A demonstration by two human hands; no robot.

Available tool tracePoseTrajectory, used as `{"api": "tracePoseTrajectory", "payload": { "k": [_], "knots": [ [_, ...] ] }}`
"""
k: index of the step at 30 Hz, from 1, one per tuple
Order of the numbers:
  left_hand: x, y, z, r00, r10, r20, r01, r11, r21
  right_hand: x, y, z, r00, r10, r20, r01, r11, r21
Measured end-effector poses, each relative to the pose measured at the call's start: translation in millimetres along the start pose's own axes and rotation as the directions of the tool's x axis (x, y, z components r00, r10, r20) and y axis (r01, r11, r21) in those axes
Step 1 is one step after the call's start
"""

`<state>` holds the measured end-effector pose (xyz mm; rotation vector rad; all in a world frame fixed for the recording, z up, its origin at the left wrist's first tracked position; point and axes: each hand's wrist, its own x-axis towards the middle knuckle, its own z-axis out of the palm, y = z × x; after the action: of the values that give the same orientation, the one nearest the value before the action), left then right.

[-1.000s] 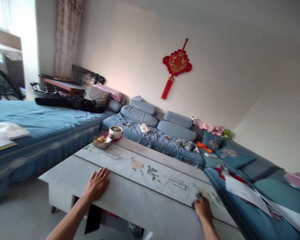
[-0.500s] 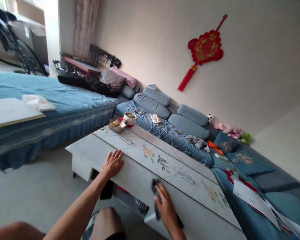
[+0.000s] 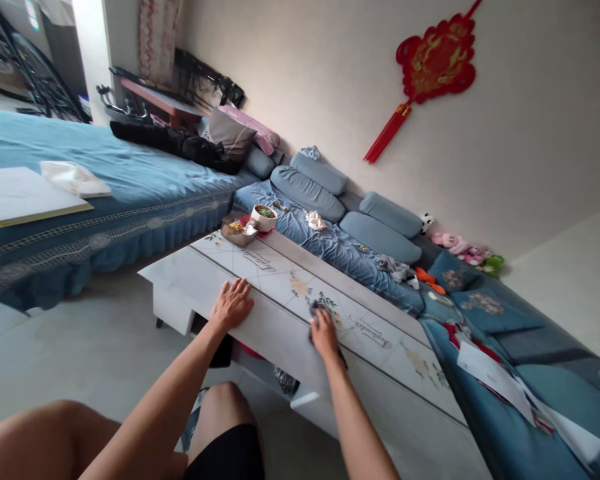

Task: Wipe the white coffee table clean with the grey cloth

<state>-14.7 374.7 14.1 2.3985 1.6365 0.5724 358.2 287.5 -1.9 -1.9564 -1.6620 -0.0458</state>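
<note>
A long white coffee table [image 3: 280, 343], printed with flowers and lettering, stands in front of me. My left hand [image 3: 233, 305] lies flat on its near strip, fingers spread, with nothing in it. Further right, my right hand [image 3: 325, 335] presses down on a dark cloth [image 3: 317, 307] near the printed green leaves. Dark edges of this cloth stick out past the fingertips and beside the wrist; the hand covers the rest.
At the table's far left end sit a clear tray [image 3: 240, 232] with small items and a white potted plant [image 3: 264, 218]. A blue sofa [image 3: 325, 250] runs behind. Under the tabletop, a drawer front [image 3: 305, 400] juts out near my knee. A bed [image 3: 145, 180] stands left.
My right hand has slid the dark cloth away from me across the tabletop, from the near strip to the printed panel. My left hand stays in place on the table. The view has shifted slightly.
</note>
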Motion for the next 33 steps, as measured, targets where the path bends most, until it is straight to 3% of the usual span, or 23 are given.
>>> {"api": "tracePoseTrajectory", "payload": {
  "k": [2, 3, 5, 6, 8, 11, 13, 15, 16, 18, 21, 24, 26, 27, 29, 31, 33],
  "knots": [
    [0, -1, 0.3, 1.0, 0.009, 0.002, -0.009, 1.0, -0.007, -21, -46, 29, 0.978, -0.199, 0.062, 0.196, 0.979, 0.056],
    [0, -1, 0.7, 1.0, 0.01, 0.0, -0.01, 1.0, -0.013, -39, -62, 34, 0.956, -0.283, 0.081, 0.277, 0.958, 0.077],
    [0, -2, 2.1, 1.0, 0.01, -0.012, -0.011, 1.0, -0.022, -83, -71, 25, 0.917, -0.382, 0.111, 0.373, 0.923, 0.098],
    [0, -2, 2.9, 1.0, 0.012, -0.019, -0.013, 1.0, -0.026, -106, -62, 13, 0.913, -0.388, 0.126, 0.377, 0.921, 0.097],
    [-1, -2, 4.6, 0.999, 0.014, -0.029, -0.015, 0.999, -0.036, -147, -20, -23, 0.933, -0.327, 0.147, 0.318, 0.945, 0.083],
    [-1, -1, 6.1, 0.999, -0.001, -0.039, -0.001, 0.998, -0.059, -176, 80, -83, 0.993, -0.072, 0.091, 0.071, 0.997, 0.02],
    [-1, 1, 6.3, 0.999, -0.011, -0.051, 0.008, 0.998, -0.067, -168, 136, -109, 0.991, 0.137, -0.003, -0.137, 0.99, -0.045],
    [0, 1, 5.8, 0.998, -0.012, -0.063, 0.007, 0.998, -0.065, -141, 158, -111, 0.958, 0.27, -0.094, -0.279, 0.955, -0.102],
    [-1, 2, 5.3, 0.998, -0.012, -0.065, 0.008, 0.998, -0.062, -124, 153, -102, 0.949, 0.292, -0.119, -0.305, 0.945, -0.116],
    [-1, 2, 3.5, 0.998, -0.013, -0.054, 0.01, 0.999, -0.053, -87, 112, -67, 0.961, 0.243, -0.132, -0.257, 0.961, -0.103],
    [-2, 3, -0.9, 0.999, -0.014, -0.031, 0.013, 0.999, -0.036, -44, -1, 4, 0.997, -0.001, -0.072, -0.001, 1.0, -0.026],
    [-2, 5, -6.5, 1.0, -0.024, -0.02, 0.023, 0.999, -0.032, -37, -114, 57, 0.966, -0.26, 0.007, 0.26, 0.965, 0.028],
    [-3, 6, -9.5, 0.999, -0.032, -0.011, 0.032, 0.999, -0.035, -52, -157, 66, 0.924, -0.378, 0.053, 0.376, 0.926, 0.039],
    [-3, 6, -10.4, 0.999, -0.034, -0.007, 0.034, 0.999, -0.036, -64, -165, 63, 0.904, -0.422, 0.071, 0.42, 0.907, 0.038],
    [-3, 5, -10.3, 1.0, -0.03, 0.0, 0.03, 0.999, -0.034, -91, -150, 43, 0.871, -0.485, 0.082, 0.485, 0.874, 0.023],
    [-3, 3, -7.6, 1.0, -0.022, 0.001, 0.022, 0.999, -0.033, -120, -103, 10, 0.857, -0.512, 0.052, 0.513, 0.858, -0.018],
    [-3, 1, -3.1, 1.0, -0.017, -0.009, 0.017, 0.999, -0.035, -149, -40, -29, 0.863, -0.505, -0.014, 0.502, 0.861, -0.086]
  ]
}}
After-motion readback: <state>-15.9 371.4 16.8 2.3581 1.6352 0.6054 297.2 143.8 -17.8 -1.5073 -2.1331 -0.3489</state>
